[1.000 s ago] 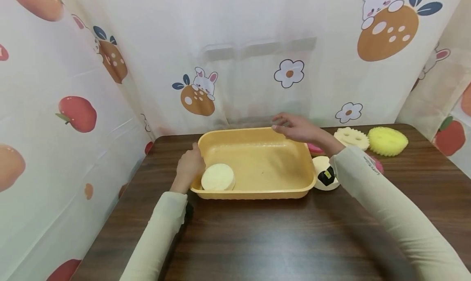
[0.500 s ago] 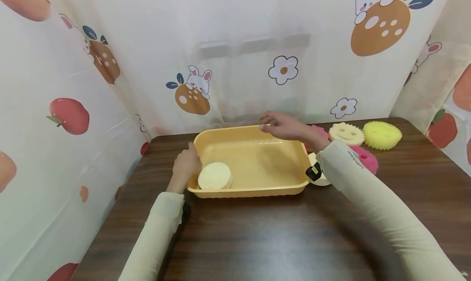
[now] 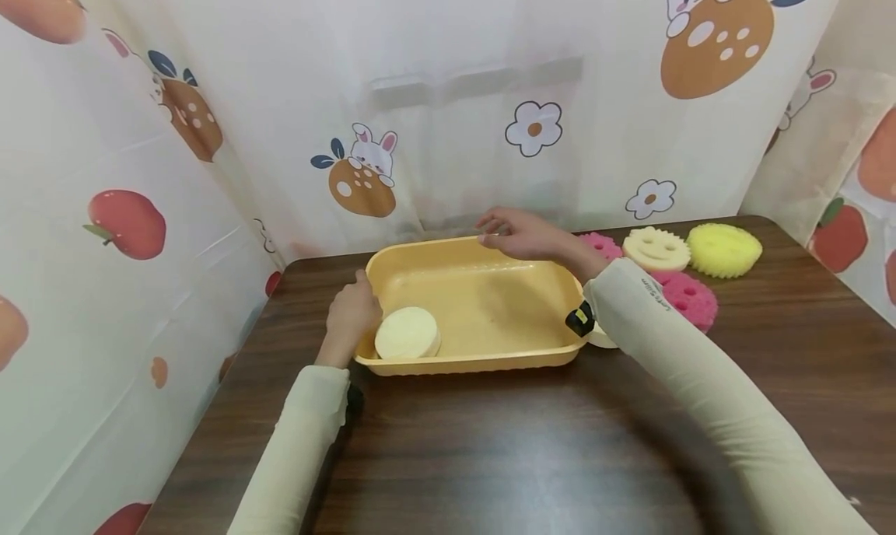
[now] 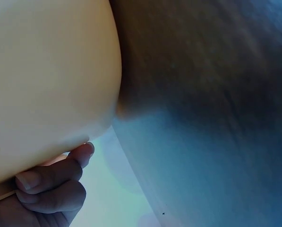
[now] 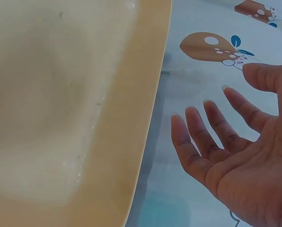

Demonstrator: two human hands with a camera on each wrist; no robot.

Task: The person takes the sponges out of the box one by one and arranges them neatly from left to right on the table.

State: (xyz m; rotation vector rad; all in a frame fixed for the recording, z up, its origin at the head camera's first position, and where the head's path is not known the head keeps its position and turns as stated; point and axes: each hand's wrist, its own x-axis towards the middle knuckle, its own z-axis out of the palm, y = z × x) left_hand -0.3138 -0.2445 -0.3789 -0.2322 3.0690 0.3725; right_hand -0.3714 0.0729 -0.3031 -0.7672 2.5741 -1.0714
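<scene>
A shallow yellow plastic tray (image 3: 490, 321) stands on the dark wooden table. Inside its near left corner lies a round cream sponge (image 3: 407, 333). My left hand (image 3: 353, 313) grips the tray's left side; in the left wrist view its curled fingers (image 4: 60, 189) press against the tray's rim. Above the tray's far edge, towards the right, hovers my right hand (image 3: 521, 234). The right wrist view shows that hand (image 5: 240, 156) with its fingers spread and slightly bent, holding nothing, apart from the tray wall (image 5: 131, 109).
Right of the tray lie a cream smiley sponge (image 3: 656, 249), a yellow one (image 3: 724, 250), a pink one (image 3: 691, 302) and another pink one (image 3: 600, 245) partly behind my right arm. A cream piece (image 3: 602, 338) shows below the right wrist. A printed curtain (image 3: 448, 154) hangs behind the table.
My right hand has drifted left along the tray's far edge, so more of the sponges at the right shows. My left hand has stayed at the tray's left side. The head view has shifted slightly.
</scene>
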